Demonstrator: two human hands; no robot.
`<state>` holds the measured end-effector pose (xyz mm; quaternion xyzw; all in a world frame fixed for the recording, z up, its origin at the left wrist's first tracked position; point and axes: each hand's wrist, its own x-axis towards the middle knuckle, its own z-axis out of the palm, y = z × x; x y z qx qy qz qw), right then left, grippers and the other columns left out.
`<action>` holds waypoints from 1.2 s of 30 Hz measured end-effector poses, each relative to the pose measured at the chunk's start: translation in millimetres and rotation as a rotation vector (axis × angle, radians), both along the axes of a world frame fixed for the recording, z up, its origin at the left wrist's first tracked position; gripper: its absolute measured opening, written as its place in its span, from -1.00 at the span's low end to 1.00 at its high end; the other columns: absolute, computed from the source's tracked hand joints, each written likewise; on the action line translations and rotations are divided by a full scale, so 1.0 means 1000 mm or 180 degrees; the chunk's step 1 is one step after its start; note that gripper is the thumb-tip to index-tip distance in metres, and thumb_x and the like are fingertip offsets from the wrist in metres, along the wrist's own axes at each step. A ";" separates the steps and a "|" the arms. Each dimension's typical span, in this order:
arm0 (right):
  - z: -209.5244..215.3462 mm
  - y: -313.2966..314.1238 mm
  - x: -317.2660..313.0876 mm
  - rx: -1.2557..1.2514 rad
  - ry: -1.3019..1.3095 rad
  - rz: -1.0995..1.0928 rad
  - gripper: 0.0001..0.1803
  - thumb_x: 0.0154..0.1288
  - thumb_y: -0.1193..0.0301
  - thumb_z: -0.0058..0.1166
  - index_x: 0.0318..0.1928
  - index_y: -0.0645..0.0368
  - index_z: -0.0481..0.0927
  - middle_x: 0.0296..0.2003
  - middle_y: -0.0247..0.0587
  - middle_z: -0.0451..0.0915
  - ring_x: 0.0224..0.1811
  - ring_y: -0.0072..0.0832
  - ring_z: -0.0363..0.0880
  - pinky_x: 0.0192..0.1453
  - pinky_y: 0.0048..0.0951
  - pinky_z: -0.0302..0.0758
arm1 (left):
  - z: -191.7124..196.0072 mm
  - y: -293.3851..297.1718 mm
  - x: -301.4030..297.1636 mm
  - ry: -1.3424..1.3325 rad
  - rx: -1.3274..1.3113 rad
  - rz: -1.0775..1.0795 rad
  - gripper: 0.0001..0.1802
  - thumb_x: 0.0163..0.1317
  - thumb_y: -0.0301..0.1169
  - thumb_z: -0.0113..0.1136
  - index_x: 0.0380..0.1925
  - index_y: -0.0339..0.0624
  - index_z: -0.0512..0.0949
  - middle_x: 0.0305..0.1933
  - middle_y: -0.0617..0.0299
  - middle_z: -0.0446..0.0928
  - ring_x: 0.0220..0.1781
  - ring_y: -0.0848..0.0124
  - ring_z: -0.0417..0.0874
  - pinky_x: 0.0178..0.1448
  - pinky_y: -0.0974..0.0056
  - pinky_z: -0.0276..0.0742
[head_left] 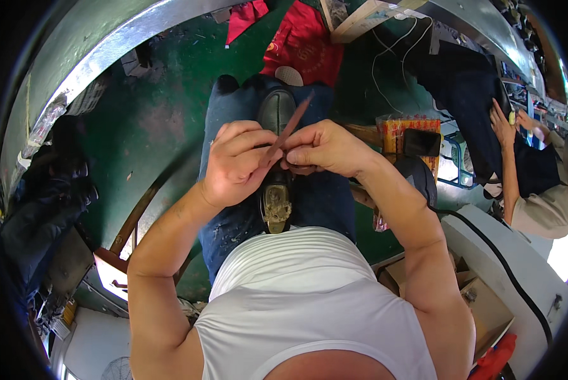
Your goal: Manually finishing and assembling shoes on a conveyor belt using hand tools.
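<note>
Above this green-painted floor (160, 120), a black leather shoe (275, 113) sits between blue-denim thighs (232, 106) whose shifting could tip it, while the left hand's grip (236, 163) seems to pinch a thin reddish-brown strip (291, 125) over it, the right hand's (328, 151) pressed together, contents hidden from me.

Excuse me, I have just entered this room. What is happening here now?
A person in a white sleeveless top and blue jeans has both bare hands close together over the lap. The left hand holds a narrow, flat, reddish-brown strip that slants away from the body. The right hand is close beside it; whether it also grips the strip is hard to see. Under the hands lies a black leather shoe, its toe pointing away from the person.
</note>
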<state>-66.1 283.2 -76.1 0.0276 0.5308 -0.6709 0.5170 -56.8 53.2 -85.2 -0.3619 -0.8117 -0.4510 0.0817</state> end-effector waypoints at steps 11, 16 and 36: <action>0.010 0.010 -0.002 -0.0105 0.0921 -0.0618 -0.91 0.38 0.58 -0.02 -0.16 0.22 0.53 -0.31 -0.34 0.54 -0.22 -0.65 0.52 -0.07 -0.53 0.47 | -0.010 -0.061 0.045 -0.4060 0.1315 0.1867 -0.58 0.35 -0.29 0.23 0.09 -0.36 0.49 0.01 0.15 0.54 -0.16 0.48 0.55 -0.20 0.44 0.44; 0.013 0.016 -0.007 -0.0091 0.0815 -0.0301 -0.88 0.39 0.56 -0.10 -0.15 0.25 0.52 -0.39 -0.37 0.50 -0.40 -0.66 0.42 -0.20 -0.55 0.41 | 0.027 -0.025 0.040 -0.0577 -0.1115 0.1112 -0.43 0.17 -0.52 0.31 0.19 -0.28 0.33 0.11 0.11 0.47 0.10 0.22 0.55 0.43 0.00 0.23; -0.023 -0.013 0.034 0.1451 0.3692 -0.1380 -0.95 0.14 0.54 0.31 -0.35 0.17 0.76 -0.44 -0.27 0.61 -0.45 -0.48 0.59 -0.39 -0.49 0.46 | 0.010 -0.051 0.015 -0.5709 0.1167 -0.1536 -0.68 0.36 -0.54 0.05 0.07 -0.23 0.63 -0.42 0.35 0.56 -0.42 0.60 0.49 -0.30 0.51 0.40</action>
